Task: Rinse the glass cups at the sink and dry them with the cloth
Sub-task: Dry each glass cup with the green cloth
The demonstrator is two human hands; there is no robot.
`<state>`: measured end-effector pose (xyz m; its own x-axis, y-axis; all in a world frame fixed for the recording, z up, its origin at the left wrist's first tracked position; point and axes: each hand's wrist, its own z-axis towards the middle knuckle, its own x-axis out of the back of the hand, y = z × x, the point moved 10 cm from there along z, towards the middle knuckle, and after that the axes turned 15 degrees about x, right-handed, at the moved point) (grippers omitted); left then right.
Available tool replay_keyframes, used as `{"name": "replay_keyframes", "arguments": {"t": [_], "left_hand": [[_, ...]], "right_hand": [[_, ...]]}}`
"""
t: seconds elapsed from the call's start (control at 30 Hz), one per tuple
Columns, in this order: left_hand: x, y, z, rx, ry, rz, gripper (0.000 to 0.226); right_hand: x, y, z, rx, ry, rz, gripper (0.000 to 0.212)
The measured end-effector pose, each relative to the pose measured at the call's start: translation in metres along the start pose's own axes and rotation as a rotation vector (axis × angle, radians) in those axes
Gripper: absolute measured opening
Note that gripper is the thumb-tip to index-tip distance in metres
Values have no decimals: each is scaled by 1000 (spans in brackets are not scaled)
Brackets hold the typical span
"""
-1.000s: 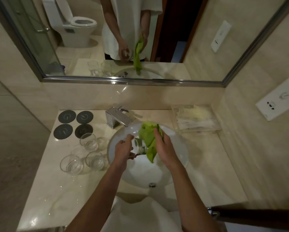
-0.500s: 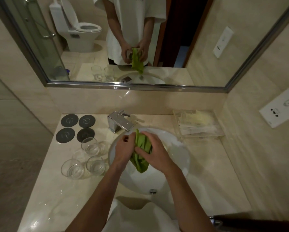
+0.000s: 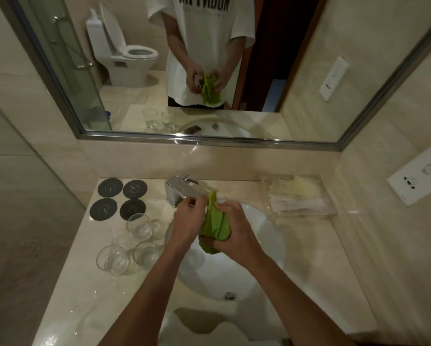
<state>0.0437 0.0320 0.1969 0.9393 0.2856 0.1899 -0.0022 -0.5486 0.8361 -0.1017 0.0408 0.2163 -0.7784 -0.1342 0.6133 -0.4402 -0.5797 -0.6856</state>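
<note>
Hands meet over the white oval sink basin (image 3: 267,236), and that placement makes sense: any drips from the work fall into the bowl, not onto the pale marble counter (image 3: 79,290). The right hand (image 3: 234,231) is wrapped round the bright green drying cloth (image 3: 215,224), fingers curled tight over the bunched fabric, and by the bulge of it I judge there is a glass cup inside; the cup itself is hidden from where I stand. The left hand (image 3: 188,221) comes in from the other side, fingers bent against the cloth's upper edge, seemingly steadying whatever is in there, though I cannot tell exactly what it has hold of. A tail of cloth sticks up toward the square chrome tap (image 3: 182,193), which looks to be off, with no stream visible. So this reads as the drying step. Count with me: three clear glass cups (image 3: 139,226) stand grouped on the counter left of the basin, close together and just beside the rim, easy for the left hand to reach. Behind them, four round dark coasters (image 3: 121,199) sit in a square, likely waiting for finished cups. One clear plastic tray (image 3: 299,198) of packets sits right of the tap, one cloth, one tap, one wide wall mirror (image 3: 209,71) above it all.
</note>
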Motion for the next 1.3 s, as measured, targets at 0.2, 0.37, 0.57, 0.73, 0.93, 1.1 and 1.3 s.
{"name": "replay_keyframes", "arguments": {"t": [0.2,0.37,0.57,0.73,0.93,1.1,1.3], "left_hand": [[-1,36,-16,-218,-104,43,27],[-10,51,-28,-302,-187,-20,30],[-14,60,-34,-300,-144,-93,40],[-19,59,-41,-268,-41,-71,36],[-18,67,-52,-334,-83,-87,47],[-11,88,-75,-585,-92,-79,31],[-4,107,-102,-965,-184,-25,43]], "right_hand": [[-4,6,-2,-428,29,699,47],[9,-2,2,-488,21,798,52],[42,-28,22,-91,-120,116,77],[49,-42,25,115,-196,-215,86],[55,-25,23,-253,-140,360,64],[45,-31,13,-455,-165,850,50],[22,-43,-1,-640,-216,1144,53]]}}
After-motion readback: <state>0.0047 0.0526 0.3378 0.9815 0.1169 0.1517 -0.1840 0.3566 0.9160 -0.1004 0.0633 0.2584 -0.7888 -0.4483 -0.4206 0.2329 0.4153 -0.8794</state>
